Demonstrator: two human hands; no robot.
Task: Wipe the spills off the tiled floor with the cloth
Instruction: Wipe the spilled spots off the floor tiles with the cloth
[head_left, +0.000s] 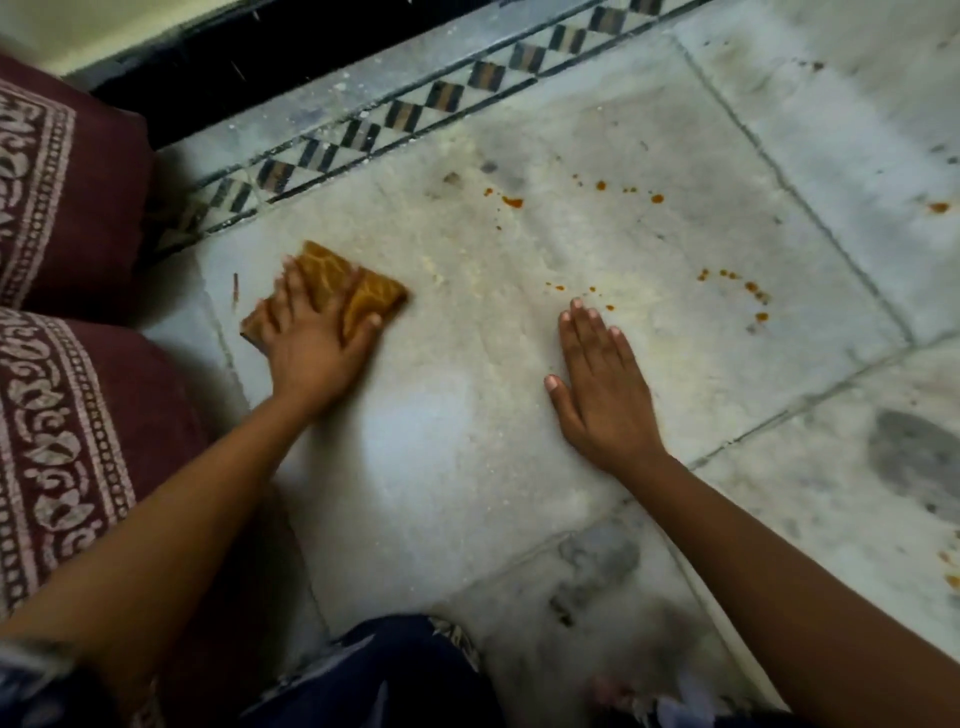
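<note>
A folded orange-brown patterned cloth (363, 291) lies on the pale marble floor tile (597, 249). My left hand (311, 343) presses flat on top of it, fingers spread over the cloth near the tile's left edge. My right hand (602, 384) rests palm down on the bare tile to the right, fingers together, holding nothing. Orange spill drops (511, 201) dot the tile beyond both hands. More drops (657, 198) sit further right, and a curved trail of drops (748, 288) lies right of my right hand's fingertips.
Two maroon cushions with white patterned borders (67, 208) crowd the left side. A black-and-white checkered border strip (395, 117) runs diagonally along the far edge, below a dark wall base. Another orange spot (937, 207) marks the far right tile. My dark patterned clothing (395, 675) fills the bottom.
</note>
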